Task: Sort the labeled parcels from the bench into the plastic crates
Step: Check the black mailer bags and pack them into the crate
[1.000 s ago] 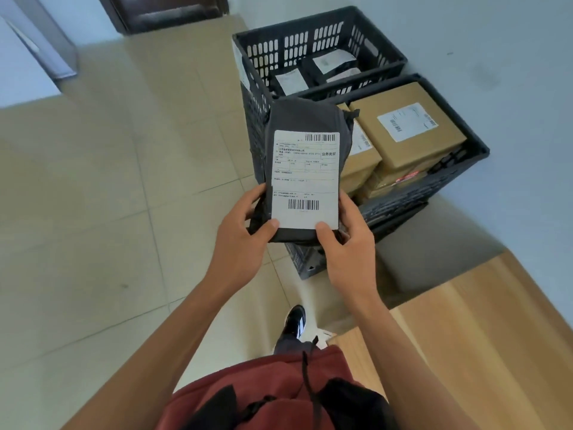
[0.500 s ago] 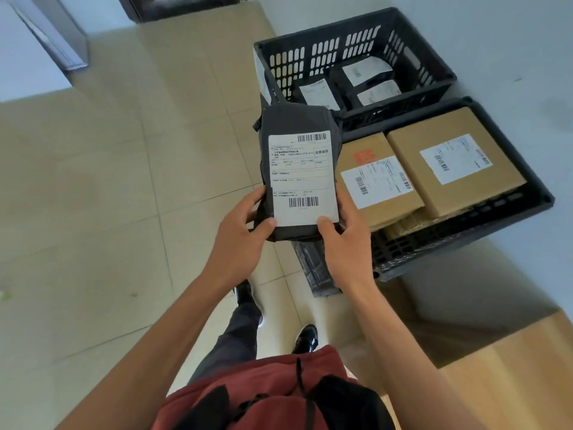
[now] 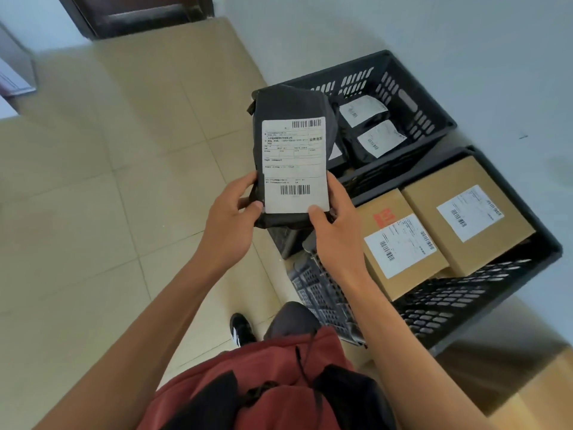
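Note:
A dark grey bag parcel [image 3: 293, 107] with a white shipping label is held upright in front of me. My left hand [image 3: 231, 218] grips its lower left edge and my right hand [image 3: 336, 231] grips its lower right edge, thumbs on the label. Behind it stands the far black crate [image 3: 415, 97], which holds several dark bag parcels with white labels [image 3: 379, 138]. The near black crate [image 3: 465, 305] holds two brown cardboard boxes [image 3: 468, 193] with labels. The held parcel hangs over the left rim of the far crate.
Both crates stand on the tiled floor [image 3: 93, 212] against a pale wall [image 3: 434, 32]. A corner of the wooden bench [image 3: 539, 395] shows at the lower right. My shoe [image 3: 240, 328] and leg are close to the near crate. A dark door [image 3: 139, 13] is at the top.
I have stepped closer to the crates and they have shifted right and down in view. The parcel stays gripped in both hands, now over the far crate's left side.

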A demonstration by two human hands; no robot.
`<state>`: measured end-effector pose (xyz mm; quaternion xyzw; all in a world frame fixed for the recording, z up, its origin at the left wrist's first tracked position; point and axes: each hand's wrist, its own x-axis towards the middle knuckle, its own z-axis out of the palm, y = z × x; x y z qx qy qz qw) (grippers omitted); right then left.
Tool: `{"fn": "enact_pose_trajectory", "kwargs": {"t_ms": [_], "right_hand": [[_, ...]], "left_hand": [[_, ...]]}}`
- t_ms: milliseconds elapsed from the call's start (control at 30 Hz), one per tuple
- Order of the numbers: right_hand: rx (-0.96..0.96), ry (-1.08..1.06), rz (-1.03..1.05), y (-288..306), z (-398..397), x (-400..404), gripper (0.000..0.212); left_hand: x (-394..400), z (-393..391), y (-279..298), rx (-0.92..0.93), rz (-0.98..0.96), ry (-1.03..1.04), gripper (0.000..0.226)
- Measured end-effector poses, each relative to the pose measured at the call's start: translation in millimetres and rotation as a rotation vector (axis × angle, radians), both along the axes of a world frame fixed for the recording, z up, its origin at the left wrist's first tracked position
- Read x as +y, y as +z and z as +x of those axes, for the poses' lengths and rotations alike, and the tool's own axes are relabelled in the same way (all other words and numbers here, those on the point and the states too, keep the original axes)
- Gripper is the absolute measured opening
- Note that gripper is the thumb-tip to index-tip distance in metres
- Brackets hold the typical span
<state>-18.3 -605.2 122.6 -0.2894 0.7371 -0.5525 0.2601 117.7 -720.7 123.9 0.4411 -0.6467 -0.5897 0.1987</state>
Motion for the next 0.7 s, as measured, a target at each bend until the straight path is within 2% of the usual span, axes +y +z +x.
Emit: {"fn": "enact_pose_trajectory", "kwargs": {"t_ms": [200,433,700], "right_hand": [[0.01,-0.074,0.01,-5,-51,-53,0.064],[-0.044,-0.091,0.031,-21,-140,-119,0.063],[-0.107,-0.049,0.19,-61,-213,-167,0.063]], "left_hand": [[-53,-60,-4,0.007,-0.021,-0.076,0.062],[-112,-152,-12,-0.069,0.009,-0.111,0.083],[-146,-227,-36,-0.111,0.15,-0.107,0.067]]}}
